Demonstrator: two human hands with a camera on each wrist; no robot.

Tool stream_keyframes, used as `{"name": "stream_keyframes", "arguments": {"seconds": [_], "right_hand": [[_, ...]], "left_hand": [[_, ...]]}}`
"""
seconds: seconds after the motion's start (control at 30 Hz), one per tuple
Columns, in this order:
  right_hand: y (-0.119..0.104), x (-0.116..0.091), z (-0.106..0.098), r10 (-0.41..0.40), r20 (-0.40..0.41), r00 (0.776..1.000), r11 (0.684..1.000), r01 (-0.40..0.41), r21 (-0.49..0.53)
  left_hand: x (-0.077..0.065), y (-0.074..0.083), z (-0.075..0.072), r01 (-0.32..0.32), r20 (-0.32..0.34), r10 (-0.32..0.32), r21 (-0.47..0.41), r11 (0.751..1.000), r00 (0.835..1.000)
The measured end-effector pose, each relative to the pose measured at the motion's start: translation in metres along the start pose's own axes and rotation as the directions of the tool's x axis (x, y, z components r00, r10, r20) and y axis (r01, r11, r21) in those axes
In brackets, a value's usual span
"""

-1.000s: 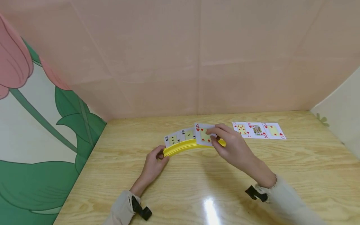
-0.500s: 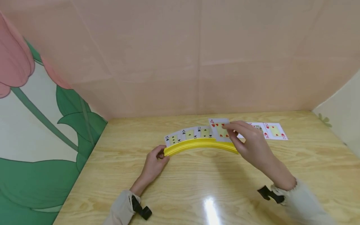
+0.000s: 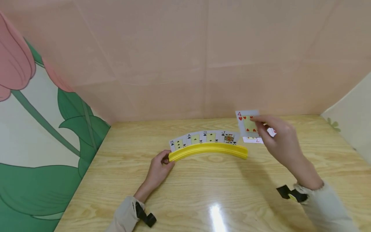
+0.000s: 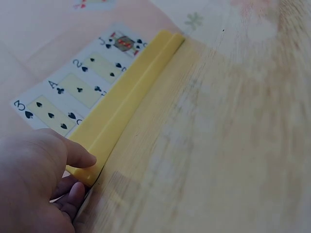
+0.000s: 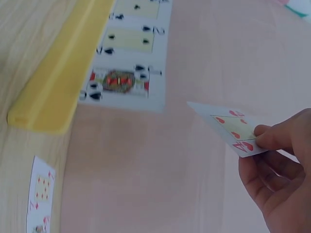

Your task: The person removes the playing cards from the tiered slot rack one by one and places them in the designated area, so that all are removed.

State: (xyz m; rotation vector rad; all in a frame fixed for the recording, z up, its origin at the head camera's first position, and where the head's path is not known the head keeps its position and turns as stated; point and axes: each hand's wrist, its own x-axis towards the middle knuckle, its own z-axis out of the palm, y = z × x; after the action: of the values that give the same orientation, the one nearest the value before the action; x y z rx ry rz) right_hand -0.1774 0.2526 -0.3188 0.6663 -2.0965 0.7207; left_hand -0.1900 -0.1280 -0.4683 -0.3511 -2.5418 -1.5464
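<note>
My left hand (image 3: pixel 157 170) grips the left end of a yellow curved card holder (image 3: pixel 208 148), its fingers bent around that end in the left wrist view. Standing in the holder's slot are the three of spades (image 4: pixel 36 109), the ace of clubs (image 3: pixel 195 139), the two of spades (image 3: pixel 210 137) and the jack of spades (image 5: pixel 119 82). Up and to the right of the holder, my right hand (image 3: pixel 281 138) pinches the four of hearts (image 3: pixel 246 124) by its edge between thumb and fingers. The card hangs in the air, apart from the holder, its face toward the head camera.
Behind the raised card lie face-up cards on the wooden table (image 3: pixel 185 199), mostly hidden in the head view. The seven of diamonds (image 5: pixel 42 187) shows in the right wrist view, with part of a king beside it. A pinkish wall covering (image 3: pixel 162 64) rises behind the table.
My right hand has carried the four of hearts rightward and up, away from in front of the holder. The jack of spades is now uncovered. My left hand stays on the holder's end.
</note>
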Motion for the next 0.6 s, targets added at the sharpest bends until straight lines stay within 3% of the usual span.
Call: {"name": "stream_keyframes", "arguments": {"seconds": [0.6], "right_hand": [[0.062, -0.005, -0.028, 0.152, -0.104, 0.983, 0.984, -0.16, -0.079]], "left_hand": [[-0.001, 0.002, 0.0, 0.019, 0.008, -0.019, 0.011, 1.0, 1.0]]}}
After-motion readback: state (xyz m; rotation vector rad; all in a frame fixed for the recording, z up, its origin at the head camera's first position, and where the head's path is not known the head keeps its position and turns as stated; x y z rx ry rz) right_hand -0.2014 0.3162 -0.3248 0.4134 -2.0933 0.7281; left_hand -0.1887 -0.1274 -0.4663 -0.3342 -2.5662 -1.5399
